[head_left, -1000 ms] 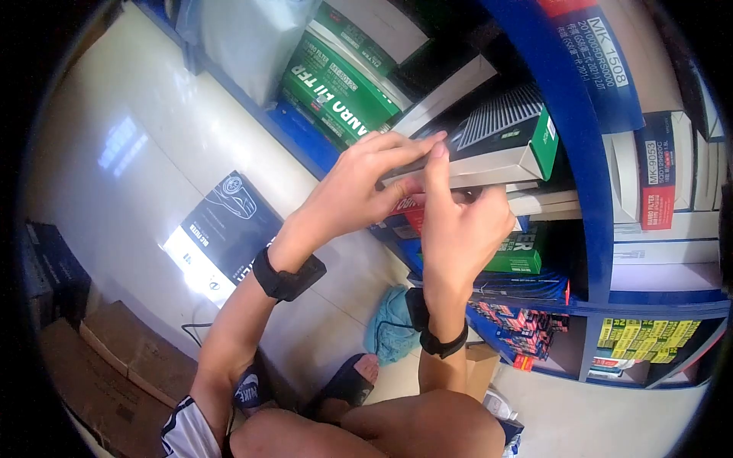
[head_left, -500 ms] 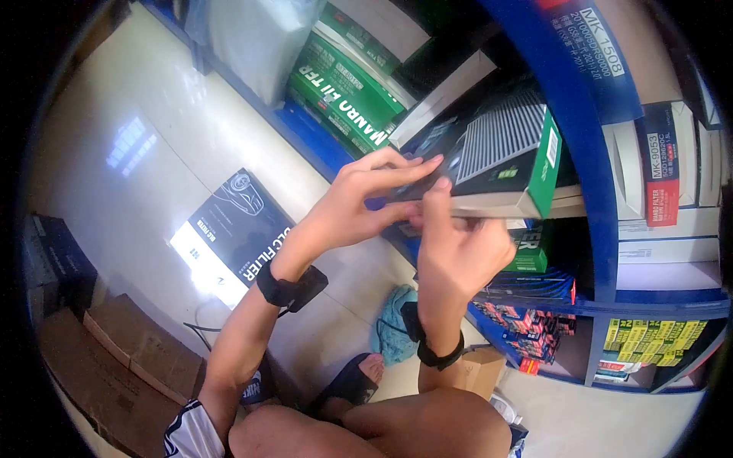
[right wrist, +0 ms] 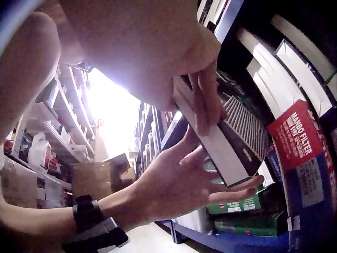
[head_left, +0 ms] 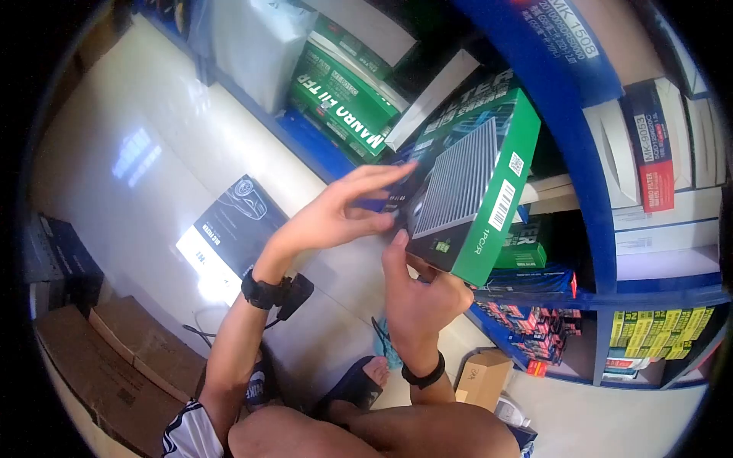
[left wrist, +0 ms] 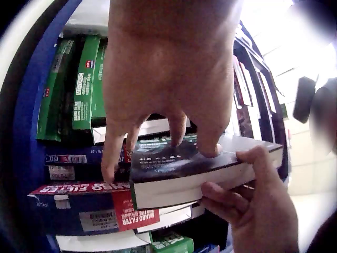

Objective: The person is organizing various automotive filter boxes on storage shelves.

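Observation:
A black and green air filter box [head_left: 466, 179], printed with a grey pleated filter, is tilted in front of the shelf. My right hand [head_left: 424, 305] grips its near edge, thumb on the printed face and fingers curled underneath. On the other side is my left hand [head_left: 336, 210], its fingers spread and fairly straight, with fingertips at the box's left part. In the left wrist view, the white side of the filter box [left wrist: 168, 191] faces the camera and the right fingers [left wrist: 224, 203] hold it. The right wrist view shows the left hand [right wrist: 174, 174] spread beside the box.
Green filter boxes [head_left: 343, 99] stand on the blue shelf [head_left: 599, 206], with red and blue boxes [head_left: 657, 164] to the right. A dark filter box [head_left: 233, 221] lies on the floor at left. Brown cartons [head_left: 130, 359] sit at lower left, and a small open carton [head_left: 485, 378] near the right knee.
The filter box has come out from the shelf toward me and tilted, showing more of its printed face and green side. My right hand moved down and left with it; the left hand's fingers have spread.

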### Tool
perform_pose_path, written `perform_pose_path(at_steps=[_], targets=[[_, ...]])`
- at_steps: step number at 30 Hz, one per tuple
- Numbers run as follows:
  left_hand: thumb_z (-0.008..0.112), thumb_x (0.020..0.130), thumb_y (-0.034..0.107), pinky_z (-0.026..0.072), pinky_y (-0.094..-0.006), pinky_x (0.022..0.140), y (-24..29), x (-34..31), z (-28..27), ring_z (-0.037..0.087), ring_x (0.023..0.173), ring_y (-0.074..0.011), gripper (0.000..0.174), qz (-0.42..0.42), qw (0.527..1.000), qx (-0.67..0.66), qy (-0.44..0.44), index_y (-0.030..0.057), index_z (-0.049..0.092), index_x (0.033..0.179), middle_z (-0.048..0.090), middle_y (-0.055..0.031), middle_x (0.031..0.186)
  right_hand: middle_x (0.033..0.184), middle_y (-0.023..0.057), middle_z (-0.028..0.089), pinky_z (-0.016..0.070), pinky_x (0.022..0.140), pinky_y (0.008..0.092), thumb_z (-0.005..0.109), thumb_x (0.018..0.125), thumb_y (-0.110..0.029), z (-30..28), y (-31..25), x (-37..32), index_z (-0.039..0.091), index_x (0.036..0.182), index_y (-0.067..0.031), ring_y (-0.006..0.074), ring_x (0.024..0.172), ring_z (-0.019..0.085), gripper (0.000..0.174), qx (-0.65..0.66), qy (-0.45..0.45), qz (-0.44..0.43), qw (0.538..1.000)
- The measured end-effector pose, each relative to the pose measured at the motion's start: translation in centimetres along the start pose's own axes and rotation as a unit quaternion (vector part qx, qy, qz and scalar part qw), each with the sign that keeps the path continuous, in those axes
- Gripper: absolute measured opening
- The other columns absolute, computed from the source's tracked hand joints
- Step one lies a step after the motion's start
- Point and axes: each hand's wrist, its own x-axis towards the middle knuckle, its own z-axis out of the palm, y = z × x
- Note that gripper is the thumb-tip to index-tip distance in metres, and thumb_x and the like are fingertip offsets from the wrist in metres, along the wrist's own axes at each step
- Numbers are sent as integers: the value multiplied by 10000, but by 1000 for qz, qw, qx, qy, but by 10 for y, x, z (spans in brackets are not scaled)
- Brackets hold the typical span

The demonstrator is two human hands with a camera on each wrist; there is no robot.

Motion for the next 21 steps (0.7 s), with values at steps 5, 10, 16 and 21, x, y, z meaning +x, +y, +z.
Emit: perform_pose_path(at_steps=[5, 10, 16, 21], targets=[[748, 951, -7, 579, -362, 1084, -17, 4, 10, 570, 1354, -251, 846, 22, 1000, 18, 0, 286, 463, 1692, 469, -116, 1602, 779, 84, 801, 596, 546, 346, 927, 826, -211, -1, 8, -1, 789, 990, 9, 251, 573, 762, 307, 38, 30, -22, 999], [762, 946, -17, 609, -325, 1016, -3, -3, 10, 601, 1285, -225, 807, -4, 1000, -22, -7, 242, 500, 1664, 477, -84, 1573, 774, 89, 800, 600, 542, 349, 940, 824, -229, -3, 13, -2, 788, 1017, 8, 245, 571, 763, 342, 18, 29, -59, 998], [781, 944, 9, 592, -324, 1008, -5, -6, -4, 584, 1303, -207, 728, 1, 999, -41, -24, 178, 551, 1613, 500, -75, 1601, 747, 77, 782, 577, 502, 354, 959, 824, -267, -2, 6, -1, 762, 1075, -24, 253, 536, 735, 401, -14, 3, -115, 993], [784, 971, 140, 574, -325, 1017, -1, -10, -17, 567, 1277, -199, 656, 31, 999, -11, -41, 88, 558, 1584, 508, -76, 1614, 743, 65, 751, 563, 482, 359, 969, 824, -340, 9, -1, -7, 740, 1073, -49, 265, 509, 704, 446, -16, 7, -96, 995]])
